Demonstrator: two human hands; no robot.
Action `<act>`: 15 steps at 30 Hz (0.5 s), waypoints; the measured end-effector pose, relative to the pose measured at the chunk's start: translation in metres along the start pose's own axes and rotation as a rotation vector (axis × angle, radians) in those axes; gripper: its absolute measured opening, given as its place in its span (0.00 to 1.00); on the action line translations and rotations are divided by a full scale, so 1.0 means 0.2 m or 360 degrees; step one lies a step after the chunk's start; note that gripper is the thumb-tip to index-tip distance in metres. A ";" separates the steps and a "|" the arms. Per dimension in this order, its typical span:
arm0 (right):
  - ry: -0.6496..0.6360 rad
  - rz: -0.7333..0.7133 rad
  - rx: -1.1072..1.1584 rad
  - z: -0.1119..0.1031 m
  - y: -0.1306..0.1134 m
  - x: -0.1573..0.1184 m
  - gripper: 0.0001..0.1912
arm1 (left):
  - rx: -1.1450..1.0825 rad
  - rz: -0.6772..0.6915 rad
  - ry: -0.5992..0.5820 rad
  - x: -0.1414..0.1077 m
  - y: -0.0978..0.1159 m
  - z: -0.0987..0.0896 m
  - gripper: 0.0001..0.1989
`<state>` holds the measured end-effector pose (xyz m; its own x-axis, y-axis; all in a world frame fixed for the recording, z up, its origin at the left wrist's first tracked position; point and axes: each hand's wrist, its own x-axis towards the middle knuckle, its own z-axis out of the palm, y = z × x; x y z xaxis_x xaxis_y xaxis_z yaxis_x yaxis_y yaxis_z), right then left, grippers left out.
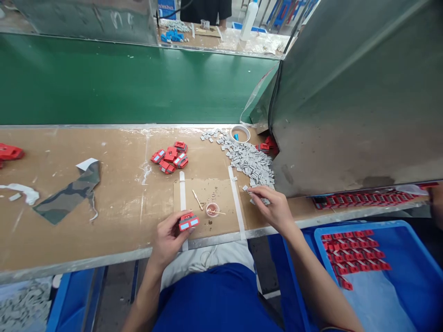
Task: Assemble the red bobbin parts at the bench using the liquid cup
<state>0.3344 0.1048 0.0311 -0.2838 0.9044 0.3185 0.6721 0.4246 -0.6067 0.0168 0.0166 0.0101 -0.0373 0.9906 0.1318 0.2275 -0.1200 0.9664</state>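
My left hand (pixel 165 239) grips a red toy vehicle part (pixel 188 221) with light-blue windows and a grey band, held over the front of the table. My right hand (pixel 273 207) is pinched on a small flat grey piece (pixel 245 188) at the near edge of a heap of similar grey pieces (pixel 254 163). Between my hands stands a small clear cup (pixel 212 210) of reddish-brown content, with a thin stick lying across it. A white stick (pixel 197 199) lies beside the cup. Several more red vehicle parts (pixel 170 154) form a cluster behind my left hand.
A tape roll (pixel 240 134) lies at the back of the grey heap. At right, a metal panel (pixel 360 101) rises, and a blue tray (pixel 411 286) holds rows of red parts. Camouflage cloth (pixel 71 191) lies at left. Across the green conveyor (pixel 138 83) is another person.
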 end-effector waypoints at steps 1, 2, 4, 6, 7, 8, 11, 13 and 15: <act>-0.0032 0.0006 0.0029 0.00 -0.01 -0.01 0.10 | 0.0000 0.0006 -0.0002 0.00 0.00 0.00 0.11; -0.0083 0.0010 0.0031 0.00 -0.03 -0.02 0.11 | 0.0004 0.0014 -0.0009 0.00 0.00 0.00 0.11; -0.0225 -0.0004 -0.0047 0.01 -0.05 -0.04 0.13 | 0.0020 0.0036 -0.0024 0.00 -0.01 -0.01 0.12; -0.0349 -0.0020 -0.0225 0.04 -0.07 -0.06 0.13 | 0.0032 0.0067 -0.0037 0.00 -0.02 -0.01 0.14; -0.0389 -0.0020 -0.0329 0.06 -0.08 -0.07 0.13 | 0.0033 0.0079 -0.0046 -0.01 -0.03 -0.02 0.15; -0.0413 -0.0016 -0.0426 0.09 -0.09 -0.07 0.14 | 0.0029 0.0085 -0.0058 -0.01 -0.03 -0.02 0.16; -0.0398 0.0008 -0.0559 0.18 -0.10 -0.06 0.14 | -0.0031 0.0027 -0.0090 -0.02 -0.04 -0.02 0.19; -0.0331 0.0030 -0.0506 0.22 -0.09 -0.05 0.12 | -0.0127 -0.0066 -0.0088 -0.03 -0.04 -0.02 0.20; -0.0260 0.0061 -0.0383 0.23 -0.08 -0.04 0.10 | -0.0235 -0.0140 -0.0079 -0.03 -0.05 -0.01 0.19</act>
<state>0.2945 0.0929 0.0048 -0.3485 0.9226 0.1652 0.8217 0.3855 -0.4197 0.0123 0.0110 0.0009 -0.0017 0.9993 0.0378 0.0797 -0.0376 0.9961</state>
